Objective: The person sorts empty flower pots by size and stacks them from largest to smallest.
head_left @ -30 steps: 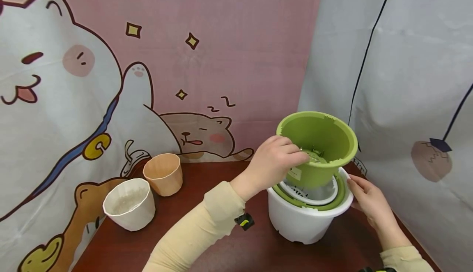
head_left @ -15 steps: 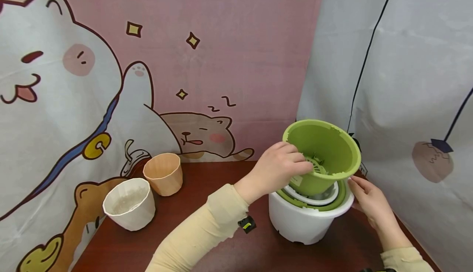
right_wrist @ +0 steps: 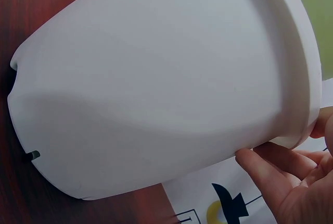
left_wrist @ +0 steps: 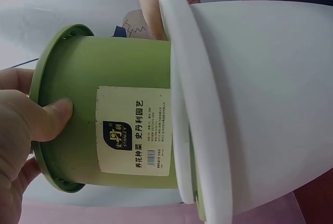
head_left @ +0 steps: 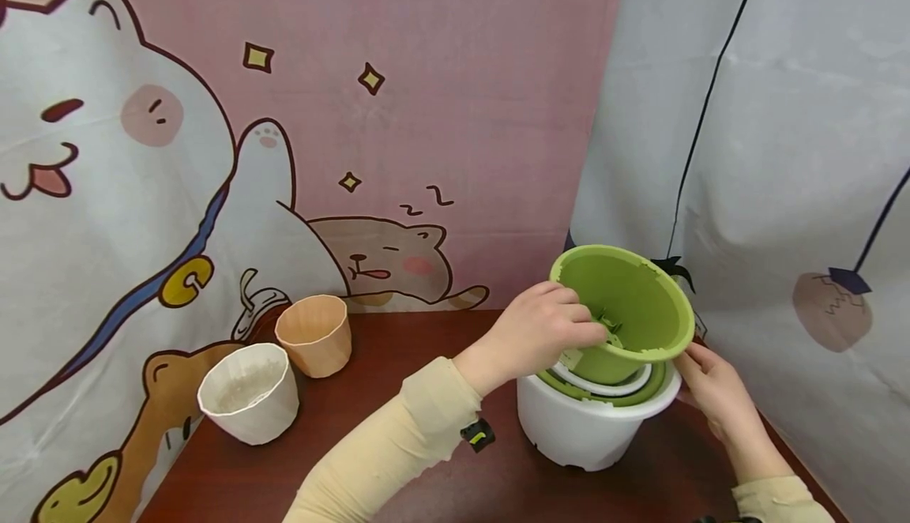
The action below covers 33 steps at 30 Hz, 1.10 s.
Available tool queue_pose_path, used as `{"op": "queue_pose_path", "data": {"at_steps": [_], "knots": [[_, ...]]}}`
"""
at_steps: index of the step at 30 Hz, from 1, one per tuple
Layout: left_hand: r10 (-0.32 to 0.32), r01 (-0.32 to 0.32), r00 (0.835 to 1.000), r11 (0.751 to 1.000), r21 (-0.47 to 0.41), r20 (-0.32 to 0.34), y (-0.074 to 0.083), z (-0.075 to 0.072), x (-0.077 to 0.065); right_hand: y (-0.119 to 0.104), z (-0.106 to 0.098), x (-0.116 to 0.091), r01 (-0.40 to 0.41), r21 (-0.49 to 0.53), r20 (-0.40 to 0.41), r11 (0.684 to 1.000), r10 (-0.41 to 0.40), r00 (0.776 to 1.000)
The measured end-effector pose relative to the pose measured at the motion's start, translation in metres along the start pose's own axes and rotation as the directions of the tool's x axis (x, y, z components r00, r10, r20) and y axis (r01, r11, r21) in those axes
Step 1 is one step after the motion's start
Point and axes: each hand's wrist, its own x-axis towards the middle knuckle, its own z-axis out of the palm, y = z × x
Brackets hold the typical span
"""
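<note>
Head view: the bright green round plastic pot [head_left: 629, 302] is lower and slightly right of where it was a second ago.

So where is it now?

Above the mouth of the big white round plastic pot [head_left: 593, 432], bottom end down past the white inner rim [head_left: 604, 388]. An olive-green plastic ring [head_left: 650, 389] shows around that rim. Left wrist view hides the bottom, so can't tell if it's resting on anything.

Left hand [head_left: 543, 325]?

Fingers pinching the green pot's rim, thumb flat on its outer wall.

Right hand [head_left: 714, 389]?

Fingers holding the big white pot's rim at the far right. Hasn't moved over that second; only the green pot did.

Meaning?

My read: pots being nested, green one going in, not out. Partway. Most of its wall stands proud and it looks tilted, so not seated.

Others?

White faceted pot [head_left: 252, 420] and orange faceted pot [head_left: 320, 355], left side of the dark red table [head_left: 412, 341], well apart from the stack.
</note>
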Motion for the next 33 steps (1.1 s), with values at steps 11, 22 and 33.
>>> {"op": "queue_pose_path", "data": {"at_steps": [11, 22, 33], "knots": [[-0.033, 0.037, 0.996, 0.999, -0.04, 0.085, 0.006, 0.016, -0.007, 0.003, 0.0, 0.0, -0.009, 0.019, -0.013, 1.0, 0.009, 1.0], [-0.062, 0.066, 0.984, 0.998, -0.024, 0.165, 0.007, 0.026, -0.013, 0.003, 0.0, 0.0, -0.026, 0.0, 0.005, 1.0, 0.026, 1.0], [-0.088, 0.103, 0.98, 0.992, -0.074, 0.18, 0.01, 0.042, -0.03, 0.0, 0.001, 0.0, -0.031, 0.048, 0.013, 0.998, 0.031, 0.999]]}}
